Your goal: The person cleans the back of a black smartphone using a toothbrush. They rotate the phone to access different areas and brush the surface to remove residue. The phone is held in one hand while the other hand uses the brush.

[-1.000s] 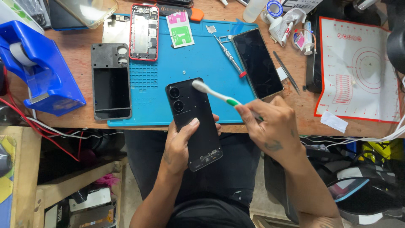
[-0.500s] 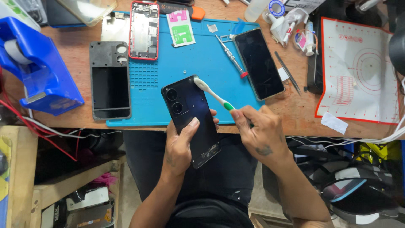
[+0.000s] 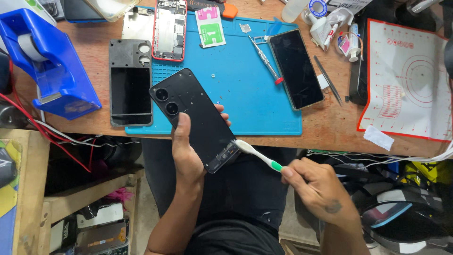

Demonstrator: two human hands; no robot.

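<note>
1. Wooden workbench point(image 3: 330, 127) carries a blue work mat point(image 3: 245, 89) at centre.
2. Black phone back cover point(image 3: 196, 118), camera holes uppermost, is held tilted over the bench's near edge, overlapping the mat.
3. Left hand point(image 3: 186, 151) wraps the cover, thumb pressed flat on its face.
4. Right hand point(image 3: 316, 186) pinches a white-green toothbrush point(image 3: 257, 155); bristles touch the cover's lower clear corner.

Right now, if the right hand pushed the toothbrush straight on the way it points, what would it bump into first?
The right hand aims the toothbrush up and to the left. Its bristle head already seems to touch the lower end of the black phone held in the left hand, so it would meet that phone first.
</note>
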